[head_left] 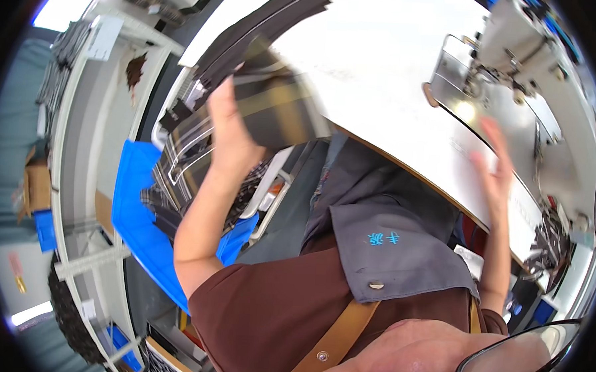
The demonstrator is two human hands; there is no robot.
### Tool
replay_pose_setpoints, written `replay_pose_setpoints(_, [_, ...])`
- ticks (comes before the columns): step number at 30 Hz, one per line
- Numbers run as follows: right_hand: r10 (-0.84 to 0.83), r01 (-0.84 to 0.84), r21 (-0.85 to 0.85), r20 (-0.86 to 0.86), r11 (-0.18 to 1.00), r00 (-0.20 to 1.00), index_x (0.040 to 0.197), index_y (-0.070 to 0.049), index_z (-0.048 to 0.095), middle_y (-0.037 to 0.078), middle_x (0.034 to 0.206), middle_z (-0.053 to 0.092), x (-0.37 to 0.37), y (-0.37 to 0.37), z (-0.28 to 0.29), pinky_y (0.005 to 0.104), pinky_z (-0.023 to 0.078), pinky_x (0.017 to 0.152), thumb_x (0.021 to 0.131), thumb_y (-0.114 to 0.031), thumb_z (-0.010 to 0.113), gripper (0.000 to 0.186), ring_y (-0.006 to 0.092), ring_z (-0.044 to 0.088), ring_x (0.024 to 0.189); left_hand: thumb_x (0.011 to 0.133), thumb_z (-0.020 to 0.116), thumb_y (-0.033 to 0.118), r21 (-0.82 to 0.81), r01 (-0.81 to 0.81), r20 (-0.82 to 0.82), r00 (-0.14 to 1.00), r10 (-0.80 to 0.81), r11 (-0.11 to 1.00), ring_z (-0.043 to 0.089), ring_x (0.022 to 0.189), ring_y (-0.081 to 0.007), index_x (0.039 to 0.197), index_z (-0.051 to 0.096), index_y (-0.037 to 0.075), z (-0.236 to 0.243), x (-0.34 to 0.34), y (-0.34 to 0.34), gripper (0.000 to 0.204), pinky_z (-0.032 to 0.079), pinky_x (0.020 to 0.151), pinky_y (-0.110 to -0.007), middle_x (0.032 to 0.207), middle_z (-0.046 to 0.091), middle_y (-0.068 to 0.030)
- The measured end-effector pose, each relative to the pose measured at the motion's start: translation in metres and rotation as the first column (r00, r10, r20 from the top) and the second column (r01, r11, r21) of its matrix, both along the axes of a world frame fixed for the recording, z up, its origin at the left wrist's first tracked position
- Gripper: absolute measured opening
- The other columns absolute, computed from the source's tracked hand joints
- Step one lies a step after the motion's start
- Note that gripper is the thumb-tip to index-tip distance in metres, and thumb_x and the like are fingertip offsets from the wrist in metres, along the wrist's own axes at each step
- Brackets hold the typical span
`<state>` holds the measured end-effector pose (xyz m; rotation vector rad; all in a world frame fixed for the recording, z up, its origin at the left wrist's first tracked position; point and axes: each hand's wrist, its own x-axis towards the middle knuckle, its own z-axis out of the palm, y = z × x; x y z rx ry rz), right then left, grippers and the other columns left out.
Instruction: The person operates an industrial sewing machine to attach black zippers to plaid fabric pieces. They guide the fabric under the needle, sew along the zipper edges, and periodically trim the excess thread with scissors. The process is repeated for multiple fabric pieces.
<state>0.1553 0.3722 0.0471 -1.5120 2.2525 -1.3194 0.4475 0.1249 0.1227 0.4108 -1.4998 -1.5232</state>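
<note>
At the table's left side, my left hand (233, 126) is closed on a plaid fabric piece (275, 95) in dark grey and mustard. The cloth is lifted and blurred by motion, and some of my fingers are hidden behind it. Over the front right part of the white table (377, 56), my right hand (495, 171) has its fingers apart and holds nothing. It is nearest to the shiny metal bed of a white sewing machine (533, 47). Dark fabric strips (251, 34) lie along the table's far left edge, beyond my left hand.
A blue bin (134, 199) stands left of my left forearm, with more plaid fabric (193, 141) heaped over it. A white shelf rack (88, 266) rises further left. Dark scraps (549, 247) are bunched at the table's right end. The table's front edge runs before my apron.
</note>
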Motion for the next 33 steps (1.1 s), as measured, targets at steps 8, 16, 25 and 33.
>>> replay_pose_setpoints(8, [0.377,-0.270,-0.265,0.579,0.926,0.723,0.143,0.000,0.021,0.016,0.144,0.032,0.085,-0.077,0.038,0.0363,0.020,0.111,0.070,-0.028,0.080,0.098,0.0238,0.028,0.135,0.088,0.056,0.008,-0.213,0.471,-0.417,0.749,-0.515,0.856,0.064,0.087,-0.0181,0.106,0.058,-0.002,0.024,-0.155,-0.010,0.021,0.052,0.076,-0.028,0.098,0.064,-0.0095])
replay_pose_setpoints(16, [0.369,-0.282,-0.275,0.852,0.919,0.372,0.106,-0.001,0.064,0.005,0.100,0.068,0.011,-0.059,0.045,0.0236,0.047,0.081,0.089,-0.012,0.060,0.021,0.0086,0.061,0.090,0.086,0.061,0.015,-0.165,0.490,-0.301,0.801,-0.517,0.856,0.065,0.085,-0.0195,0.101,0.060,0.000,0.054,-0.183,-0.003,0.022,0.053,0.077,-0.031,0.093,0.066,-0.0101])
replay_pose_setpoints(25, [0.020,-0.018,-0.010,0.654,1.000,0.756,0.138,-0.007,0.037,0.004,0.089,0.062,0.033,-0.019,0.002,0.0212,0.045,0.064,0.085,-0.003,0.059,0.057,0.0051,0.053,0.070,0.091,0.051,0.014,-0.064,0.373,0.391,0.863,-0.320,0.926,0.052,0.117,-0.0297,0.124,0.048,-0.002,-0.102,-0.213,-0.020,0.037,0.041,0.095,-0.036,0.124,0.056,-0.0174])
replay_pose_setpoints(33, [0.067,-0.037,0.066,-0.556,0.997,0.829,0.105,-0.003,0.062,0.011,0.110,0.059,0.006,-0.038,-0.008,0.0332,0.050,0.070,0.074,-0.007,0.060,0.031,0.0245,0.059,0.084,0.090,0.052,0.015,-0.848,0.418,0.486,0.859,0.164,0.325,0.041,0.126,-0.0306,0.123,0.056,0.010,-0.090,-0.211,0.003,0.034,0.027,0.104,-0.049,0.134,0.050,-0.0060])
